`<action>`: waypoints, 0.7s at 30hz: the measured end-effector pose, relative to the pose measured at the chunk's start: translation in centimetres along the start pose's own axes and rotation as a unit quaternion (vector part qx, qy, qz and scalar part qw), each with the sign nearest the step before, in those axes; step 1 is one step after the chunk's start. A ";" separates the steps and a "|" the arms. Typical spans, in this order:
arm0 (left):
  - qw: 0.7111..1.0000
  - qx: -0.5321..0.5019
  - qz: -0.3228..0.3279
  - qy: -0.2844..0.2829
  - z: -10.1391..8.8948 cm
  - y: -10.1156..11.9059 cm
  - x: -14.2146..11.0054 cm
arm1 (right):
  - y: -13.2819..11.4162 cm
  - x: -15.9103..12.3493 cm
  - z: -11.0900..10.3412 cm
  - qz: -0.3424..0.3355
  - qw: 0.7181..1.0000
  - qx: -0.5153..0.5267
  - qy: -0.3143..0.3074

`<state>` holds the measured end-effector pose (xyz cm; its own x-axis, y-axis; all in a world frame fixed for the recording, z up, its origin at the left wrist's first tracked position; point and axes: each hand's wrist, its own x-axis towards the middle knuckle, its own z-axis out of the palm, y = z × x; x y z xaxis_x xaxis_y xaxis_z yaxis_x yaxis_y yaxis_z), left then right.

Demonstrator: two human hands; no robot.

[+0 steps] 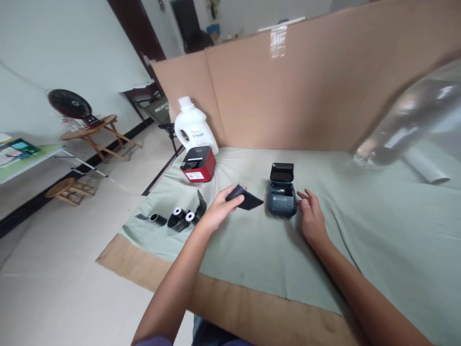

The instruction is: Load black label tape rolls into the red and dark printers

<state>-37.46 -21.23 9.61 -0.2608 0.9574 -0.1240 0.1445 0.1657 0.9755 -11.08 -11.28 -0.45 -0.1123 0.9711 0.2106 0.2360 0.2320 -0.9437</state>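
My left hand (222,207) is closed around a black roll (236,192) whose loose flat end (252,202) sticks out to the right. To the right of it stands a small dark label printer (282,204), its lid (282,172) raised and its inner bay showing. Beside the printer's right side is my right hand (312,215), fingers apart and holding nothing; I cannot tell whether a fingertip touches the casing. Several more black rolls (177,218), some with white cores, lie on the cloth left of my left forearm.
A red and black printer (201,166) stands behind the rolls, before a white jug (194,125). A cardboard panel (288,96) closes off the back. At right are a large clear plastic bottle (406,115) and a white tube (428,166). The cloth (245,259) covers a wooden board (252,293).
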 end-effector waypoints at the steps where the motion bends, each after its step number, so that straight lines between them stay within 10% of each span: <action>1: 0.999 -0.006 0.005 0.038 -1.0 -0.9 -1.7 | 0.0 0.0 0.0 0.000 1.000 -0.002 0.001; 7: 0.954 0.061 0.090 0.279 -9.1 -4.6 -9.8 | 0.0 0.1 0.0 -0.003 1.000 -0.019 0.006; 12: 0.848 0.165 0.045 0.501 -15.3 -7.0 -12.8 | 0.4 0.3 0.1 -0.012 0.999 -0.030 0.012; 16: 0.780 0.180 0.055 0.596 -16.4 -8.5 -13.1 | 0.5 0.4 0.1 -0.016 0.999 -0.039 0.018; 21: 0.796 0.204 -0.001 0.570 -15.1 -9.2 -12.4 | 0.1 0.4 0.2 -0.015 0.999 -0.038 0.018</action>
<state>-49.99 -38.21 4.90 -0.9245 0.1599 0.3459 0.3801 0.4533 0.8062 -11.28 -10.91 -0.47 -0.0870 0.9644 0.2496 0.3056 0.2643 -0.9148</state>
